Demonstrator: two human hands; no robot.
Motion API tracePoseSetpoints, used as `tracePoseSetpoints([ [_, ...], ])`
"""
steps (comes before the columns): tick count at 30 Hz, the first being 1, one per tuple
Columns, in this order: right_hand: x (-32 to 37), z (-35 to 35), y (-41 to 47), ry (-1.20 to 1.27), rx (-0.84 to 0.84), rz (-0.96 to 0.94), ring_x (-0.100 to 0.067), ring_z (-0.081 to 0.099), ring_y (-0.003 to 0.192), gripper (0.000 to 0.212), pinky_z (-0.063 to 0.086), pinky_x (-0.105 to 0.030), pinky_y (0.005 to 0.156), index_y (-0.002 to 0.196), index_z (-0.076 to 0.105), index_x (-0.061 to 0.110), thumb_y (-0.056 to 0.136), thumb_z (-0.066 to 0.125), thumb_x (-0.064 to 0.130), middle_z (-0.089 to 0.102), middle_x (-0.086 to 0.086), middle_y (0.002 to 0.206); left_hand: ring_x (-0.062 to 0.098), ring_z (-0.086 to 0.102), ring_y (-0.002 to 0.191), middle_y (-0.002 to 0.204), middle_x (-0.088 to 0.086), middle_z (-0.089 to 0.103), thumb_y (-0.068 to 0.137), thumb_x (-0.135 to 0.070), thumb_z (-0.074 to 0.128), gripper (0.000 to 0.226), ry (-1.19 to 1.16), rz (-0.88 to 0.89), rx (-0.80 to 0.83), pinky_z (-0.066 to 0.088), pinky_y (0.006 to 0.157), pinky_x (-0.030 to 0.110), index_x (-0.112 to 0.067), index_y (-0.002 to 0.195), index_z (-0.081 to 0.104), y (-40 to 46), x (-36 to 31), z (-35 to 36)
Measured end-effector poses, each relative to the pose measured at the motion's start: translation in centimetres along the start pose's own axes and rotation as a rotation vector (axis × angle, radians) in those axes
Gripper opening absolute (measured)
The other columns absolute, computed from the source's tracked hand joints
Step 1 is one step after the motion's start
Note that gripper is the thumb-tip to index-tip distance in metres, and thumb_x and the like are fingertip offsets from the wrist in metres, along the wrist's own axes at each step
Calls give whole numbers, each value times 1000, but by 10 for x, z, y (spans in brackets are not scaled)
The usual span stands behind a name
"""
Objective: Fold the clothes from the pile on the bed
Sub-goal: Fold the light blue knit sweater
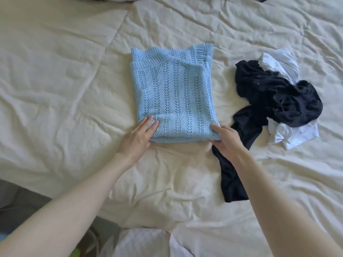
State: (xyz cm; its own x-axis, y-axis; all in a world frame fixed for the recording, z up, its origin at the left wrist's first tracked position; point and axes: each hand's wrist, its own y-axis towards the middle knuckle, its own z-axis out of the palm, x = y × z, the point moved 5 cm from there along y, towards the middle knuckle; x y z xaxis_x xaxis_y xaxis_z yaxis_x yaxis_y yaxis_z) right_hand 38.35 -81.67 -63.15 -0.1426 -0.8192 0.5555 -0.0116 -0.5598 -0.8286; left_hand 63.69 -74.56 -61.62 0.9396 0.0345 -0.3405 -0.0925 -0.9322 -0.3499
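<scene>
1. The pale blue open-knit sweater (173, 93) lies folded into a neat rectangle in the middle of the cream quilted bed (55, 80), its ribbed hem at the far end.
2. The left hand (138, 136) rests flat on the sweater's near left corner, fingers straight and relaxed, pressing the fold down.
3. The right hand (227, 139) pinches the near right corner, thumb on top and fingers tucked under the edge.
4. Just to the right sits what is left of the pile: a crumpled dark navy garment (274, 101), one end trailing toward the person, tangled with a bunched white cloth (289, 134).
5. My read: the sweater looks all but finished, needing perhaps a last fold or a move aside. The navy and white pieces are not yet folded, so a good share remains.
</scene>
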Motion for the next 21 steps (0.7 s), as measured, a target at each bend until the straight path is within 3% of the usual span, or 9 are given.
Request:
tracePoseSetpoints([
  [4,-16,0,-26,-27,-124,74,-15,59,65,7,48,-25,51,87,58,5,88,64,10,62,-7,81,19,34,138,152,4,30,81,1,63,66,-246,-73,118,27,112,29,-14,141,41,-16,4,-18],
  [8,-41,-23,-69,-149,-188,214,-19,61,75,16,49,-27,55,96,61,5,83,68,12,61,-10,88,19,48,126,141,6,48,81,-7,65,51,-301,-113,315,29,100,18,-9,131,55,-56,-8,-27],
  [11,-53,-43,-99,-337,-130,283,-12,55,49,14,45,-23,46,76,58,7,81,71,12,54,-5,61,20,54,114,122,1,56,80,-13,67,38,-389,-198,478,35,83,16,-14,117,63,-88,-8,-25],
  [13,-55,-51,-110,-359,-86,302,-10,47,37,21,39,-21,43,69,52,9,82,68,8,43,-2,47,14,53,115,123,-4,56,77,-21,68,53,-422,-267,606,35,83,16,-17,129,56,-100,-3,-24],
  [15,-53,-54,-117,-397,-57,325,-10,48,37,20,40,-21,43,69,52,9,83,67,9,46,-4,47,13,54,112,119,-4,58,74,-26,67,60,-469,-269,675,38,85,19,-12,130,53,-105,-2,-23],
  [18,-37,-47,-119,-484,-50,275,-11,54,43,21,43,-21,45,67,57,10,82,69,16,58,-6,55,13,47,124,129,-3,52,81,-19,66,52,-595,-327,598,38,96,24,-15,130,49,-103,4,-26],
  [21,-7,-26,-111,-532,-65,102,-8,53,41,10,42,-19,42,74,61,19,82,67,18,59,-3,62,15,54,112,124,1,57,85,-18,65,35,-784,-404,361,43,95,30,-21,118,53,-93,15,-37],
])
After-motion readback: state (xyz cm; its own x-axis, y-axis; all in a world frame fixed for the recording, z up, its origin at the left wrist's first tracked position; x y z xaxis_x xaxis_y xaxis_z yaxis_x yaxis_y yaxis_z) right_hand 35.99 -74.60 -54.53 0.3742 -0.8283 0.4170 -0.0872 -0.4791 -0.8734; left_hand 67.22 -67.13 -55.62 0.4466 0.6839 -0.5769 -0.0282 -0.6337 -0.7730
